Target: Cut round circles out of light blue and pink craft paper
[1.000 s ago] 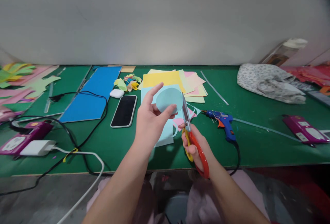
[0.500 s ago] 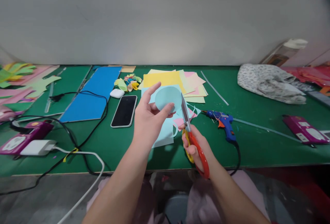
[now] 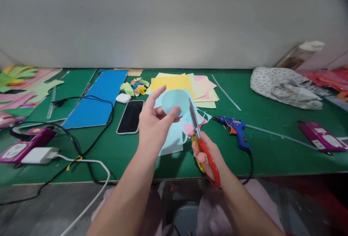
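Note:
Between thumb and fingers, my left hand (image 3: pixel 156 127) pinches a light blue paper circle (image 3: pixel 174 100), its index finger raised behind the edge. My right hand (image 3: pixel 208 150) grips scissors (image 3: pixel 208 160) with red and yellow handles. Their blades point up and away, close by the right edge of the circle; whether they touch it I cannot tell. Beneath the hands lie a light blue sheet (image 3: pixel 172 143) and thin curled blue and pink paper offcuts (image 3: pixel 186 129).
Behind lies a stack of coloured paper (image 3: pixel 174 83). A phone (image 3: pixel 131 117), earbud case (image 3: pixel 123 98) and blue board (image 3: pixel 98 100) are left. A blue glue gun (image 3: pixel 235 127) with a cord lies right, then a patterned cloth (image 3: pixel 282 88). Power strips (image 3: pixel 323 136) and cables flank the green table (image 3: pixel 272 161).
My left hand has shifted slightly left with the paper circle. The scissors have moved slightly, staying near the circle's right edge.

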